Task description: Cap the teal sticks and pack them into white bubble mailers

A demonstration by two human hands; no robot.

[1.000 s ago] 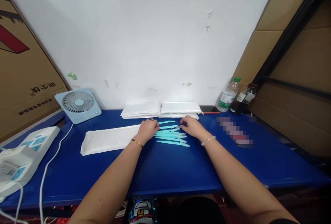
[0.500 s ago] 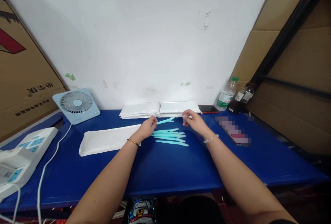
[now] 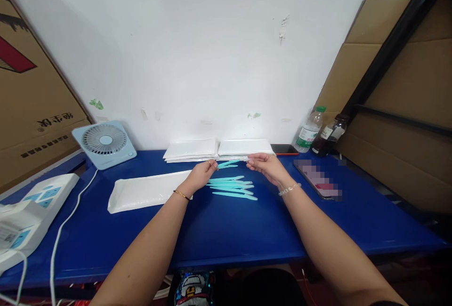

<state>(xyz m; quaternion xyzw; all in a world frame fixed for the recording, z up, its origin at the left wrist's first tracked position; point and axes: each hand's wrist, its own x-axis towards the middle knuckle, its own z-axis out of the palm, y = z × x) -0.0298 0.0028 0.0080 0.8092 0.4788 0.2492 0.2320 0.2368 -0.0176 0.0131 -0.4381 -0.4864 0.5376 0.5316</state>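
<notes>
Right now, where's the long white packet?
In the head view, the packet lies left of the teal sticks, its right end partly behind the left hand.

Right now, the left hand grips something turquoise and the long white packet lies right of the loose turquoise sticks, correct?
Not quite: the head view shows the long white packet lying left of the loose turquoise sticks. The left hand does grip something turquoise.
</notes>
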